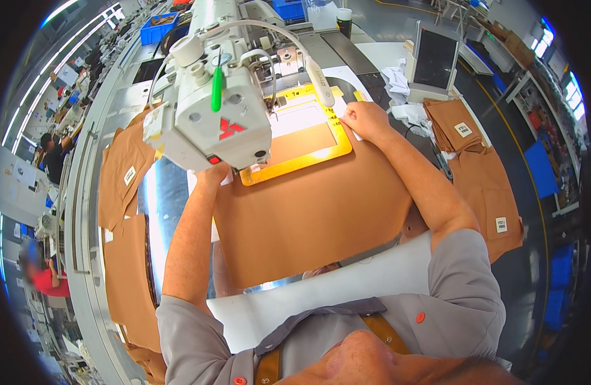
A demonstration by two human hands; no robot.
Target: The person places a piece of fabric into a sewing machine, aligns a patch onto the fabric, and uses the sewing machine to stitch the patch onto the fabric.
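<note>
While our right hand (366, 120) rests, fingers curled, beside the flat yellow rectangular frame (289, 169), its grip unclear, the white boxy sewing-machine head (205, 96) partly hides our left hand (213, 174), whose hold we cannot tell; the broad brown fabric panel (308, 218) lies under the frame.

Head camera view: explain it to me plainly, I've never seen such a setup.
This one picture comes from a fisheye camera worn on a person's head, looking down, so straight edges bend. There is no robot: the left hand and right hand are the person's own. The big white machine looks like an industrial sewing machine. Beneath it, a yellow frame lies over a brown panel. The right hand, fingers curled, is beside the frame; the left is partly hidden, so its hold is unclear.
</note>
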